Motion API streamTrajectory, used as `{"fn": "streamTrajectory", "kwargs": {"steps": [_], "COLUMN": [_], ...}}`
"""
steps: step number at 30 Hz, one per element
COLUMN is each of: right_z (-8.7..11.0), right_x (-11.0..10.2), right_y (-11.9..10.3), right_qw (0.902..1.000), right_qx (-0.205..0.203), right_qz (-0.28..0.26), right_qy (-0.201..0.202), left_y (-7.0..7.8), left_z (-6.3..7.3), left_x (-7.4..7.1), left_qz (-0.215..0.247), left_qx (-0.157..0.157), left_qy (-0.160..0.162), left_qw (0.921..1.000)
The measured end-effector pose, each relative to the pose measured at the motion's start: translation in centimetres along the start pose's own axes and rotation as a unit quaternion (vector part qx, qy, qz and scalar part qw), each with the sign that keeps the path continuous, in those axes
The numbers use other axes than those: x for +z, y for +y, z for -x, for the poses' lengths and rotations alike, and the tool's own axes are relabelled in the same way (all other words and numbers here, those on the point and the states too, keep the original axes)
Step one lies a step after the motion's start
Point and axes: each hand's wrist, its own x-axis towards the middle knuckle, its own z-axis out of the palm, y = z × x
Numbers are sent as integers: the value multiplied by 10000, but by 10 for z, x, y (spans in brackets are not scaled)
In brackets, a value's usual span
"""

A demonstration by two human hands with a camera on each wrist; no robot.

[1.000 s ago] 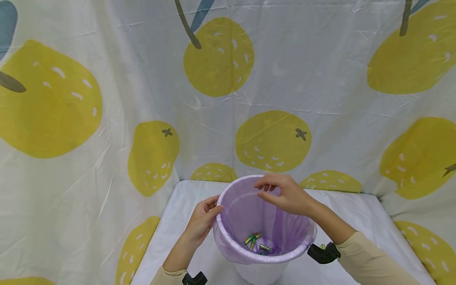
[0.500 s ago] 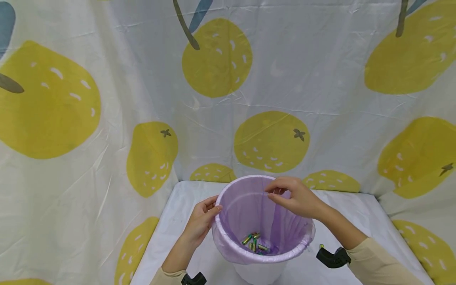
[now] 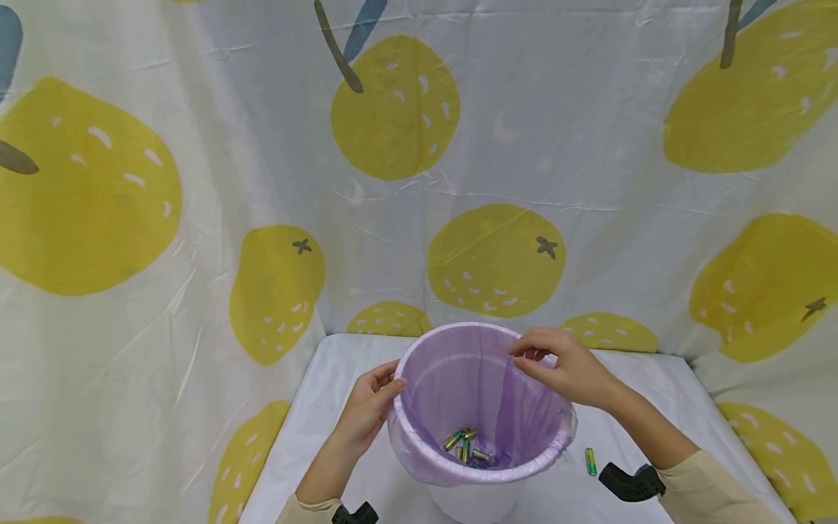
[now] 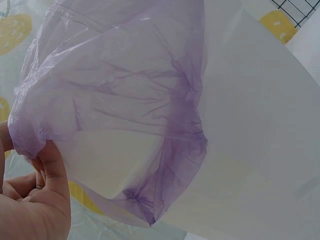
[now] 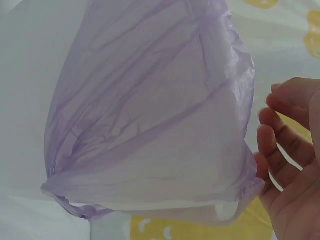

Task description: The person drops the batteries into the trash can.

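A white trash can (image 3: 476, 503) stands on the table, lined with a thin purple bag (image 3: 452, 364) folded over its rim. Several green-and-gold batteries (image 3: 466, 445) lie at the bottom of the liner. My left hand (image 3: 368, 409) grips the rim at the left, thumb on the inner side; in the left wrist view its fingers (image 4: 52, 167) hold the hanging edge of the purple film. Over the right back rim is my right hand (image 3: 566, 367), its fingers loosely bent and holding nothing. The right wrist view shows those fingers (image 5: 267, 140) next to the bag's outside.
One more battery (image 3: 591, 461) lies on the white-covered table (image 3: 655, 393), right of the can and close to the right wrist's black camera (image 3: 631, 482). A curtain (image 3: 609, 145) with yellow fruit prints hangs behind the table and on both sides.
My right hand has moved right, from above the can's opening to its right rim. The battery on the table has come out from behind the wrist. Batteries in the can have shifted.
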Motion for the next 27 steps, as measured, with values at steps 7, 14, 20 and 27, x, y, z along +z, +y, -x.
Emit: {"fn": "streamTrajectory", "kwargs": {"steps": [7, 14, 20, 27], "right_z": [14, 25, 36, 47], "right_x": [-8, -13, -18, -21], "right_y": [5, 7, 10, 15], "right_qw": [9993, 9979, 9965, 9959], "right_qx": [346, 555, 693, 696], "right_qz": [151, 292, 388, 459], "right_qy": [66, 173, 251, 358], "left_y": [1, 1, 0, 0], "left_z": [1, 1, 0, -1], "left_x": [0, 0, -1, -2], "left_qz": [19, 29, 53, 2], "left_qx": [-40, -7, 20, 11], "left_qy": [-18, -27, -77, -94], "left_qw": [10000, 10000, 10000, 10000]}}
